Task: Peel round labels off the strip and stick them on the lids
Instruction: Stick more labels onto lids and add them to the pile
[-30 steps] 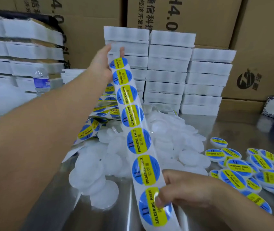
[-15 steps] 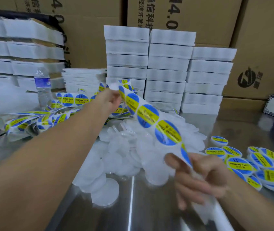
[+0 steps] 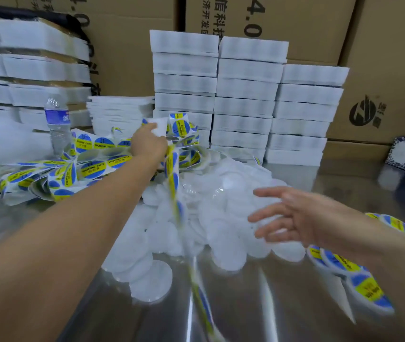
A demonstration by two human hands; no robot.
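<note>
- Gripping the label strip [image 3: 173, 174] near its top with the left hand [image 3: 149, 144], arm stretched way out over the table [image 3: 282, 304], with the strip's white end poking up past the knuckles. Seen from the back of the hand, so no telling exactly how the fingers wrap it.
- Hanging down from that grip edge-on and twisted, trailing over the lid pile and off the bottom of the shot. Pretty blurred lower down.
- Right hand [image 3: 292, 215] wide open, fingers spread and mostly straight, holding nothing, out over the right side of the plain white lids [image 3: 221, 193]. Can't tell whether it's touching them or just above.
- Lids heaped in the middle of the shiny metal table, with a few spilled toward the near side.
- Labelled lids [image 3: 339, 265] clustered on the right, partly tucked under the right forearm.
- Messy tangle of blue-and-yellow labels [image 3: 90, 166] on the left, beyond the left forearm.
- Water bottle [image 3: 57, 119] upright at back left, stacks of white boxes [image 3: 243, 95] behind the lids, cardboard cartons [image 3: 381, 58] at the very back.
</note>
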